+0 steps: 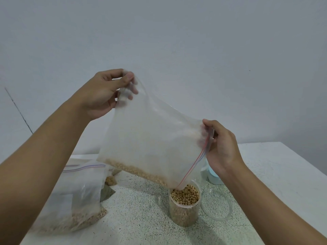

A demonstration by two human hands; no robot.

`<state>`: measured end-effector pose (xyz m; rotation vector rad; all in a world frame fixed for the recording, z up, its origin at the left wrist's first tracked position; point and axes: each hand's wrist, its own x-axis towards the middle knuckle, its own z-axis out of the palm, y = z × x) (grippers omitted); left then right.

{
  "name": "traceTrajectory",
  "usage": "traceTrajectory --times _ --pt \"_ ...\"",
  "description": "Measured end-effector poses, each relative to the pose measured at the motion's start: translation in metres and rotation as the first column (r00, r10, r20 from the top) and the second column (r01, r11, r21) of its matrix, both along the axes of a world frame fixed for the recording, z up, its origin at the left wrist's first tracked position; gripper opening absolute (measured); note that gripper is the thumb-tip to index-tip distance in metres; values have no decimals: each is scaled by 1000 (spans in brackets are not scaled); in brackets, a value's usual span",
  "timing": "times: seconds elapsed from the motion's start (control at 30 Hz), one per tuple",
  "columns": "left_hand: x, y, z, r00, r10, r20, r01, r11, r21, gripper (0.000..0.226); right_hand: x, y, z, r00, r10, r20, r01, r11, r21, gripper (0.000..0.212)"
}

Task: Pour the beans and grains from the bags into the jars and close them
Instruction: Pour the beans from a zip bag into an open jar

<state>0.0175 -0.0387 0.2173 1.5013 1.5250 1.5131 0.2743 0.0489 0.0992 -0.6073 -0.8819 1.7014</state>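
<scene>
Mid-pour: my left hand (104,93) pinches the bag (150,135) by its raised corner, and my right hand (223,151) pinches its zip edge over the nearly full, unlidded jar (184,206). Some beans (138,171) remain; other bags (77,195) wait.

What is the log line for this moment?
pouring beans; left hand grips bag corner; right hand grips zip edge; jar nearly full

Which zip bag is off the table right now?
The bag gripped by the left hand and right hand, its open corner over the jar of beans; the other bags lie on the table.
</scene>
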Motion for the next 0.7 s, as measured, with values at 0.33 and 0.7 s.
traceTrajectory --times 0.33,0.7 --pt "6 4 2 999 -16 -50 16 1000 13 23 2 5 -6 997 -68 23 68 998 -14 17" --pt "8 6 2 998 -7 -68 8 1000 13 24 2 8 -7 997 -75 13 74 997 5 22"
